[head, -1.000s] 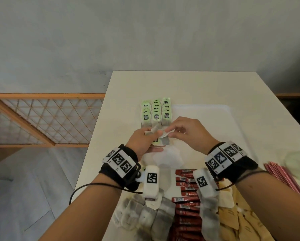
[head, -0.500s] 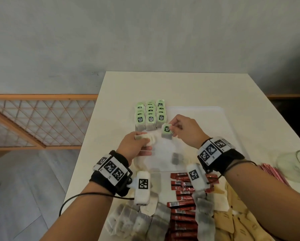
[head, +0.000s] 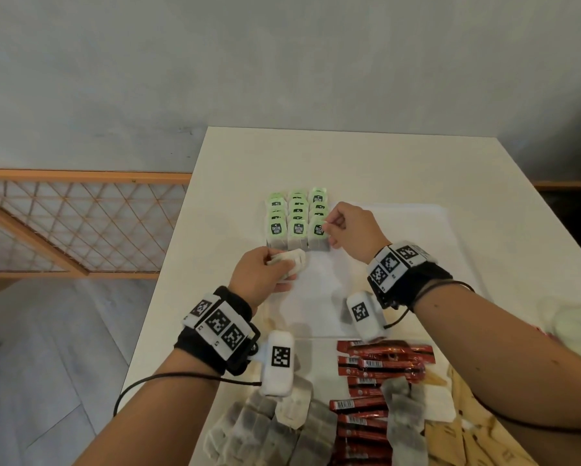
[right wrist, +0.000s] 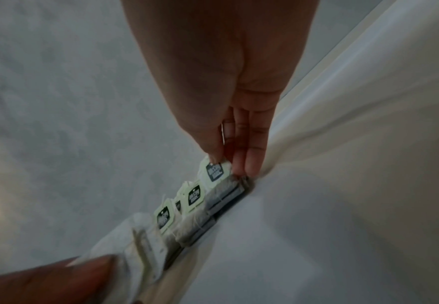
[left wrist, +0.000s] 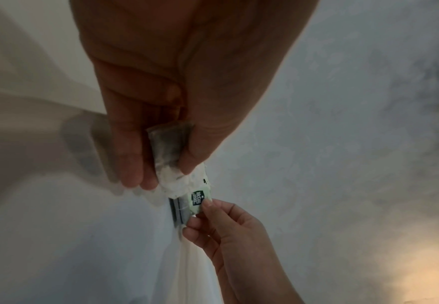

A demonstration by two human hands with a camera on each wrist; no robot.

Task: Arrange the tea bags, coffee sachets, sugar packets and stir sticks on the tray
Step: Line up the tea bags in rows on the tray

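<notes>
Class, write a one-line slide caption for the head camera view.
Right hand sets a green-tagged tea bag into rows on the white tray; left hand holds spare tea bags.

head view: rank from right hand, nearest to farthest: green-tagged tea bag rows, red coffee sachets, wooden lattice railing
1. Green-tagged tea bag rows: on the tray's far-left corner, touching the right hand, which pinches the nearest bag's tag.
2. Red coffee sachets: on the table's near side, below the wrist.
3. Wooden lattice railing: off the table, far left.
</notes>
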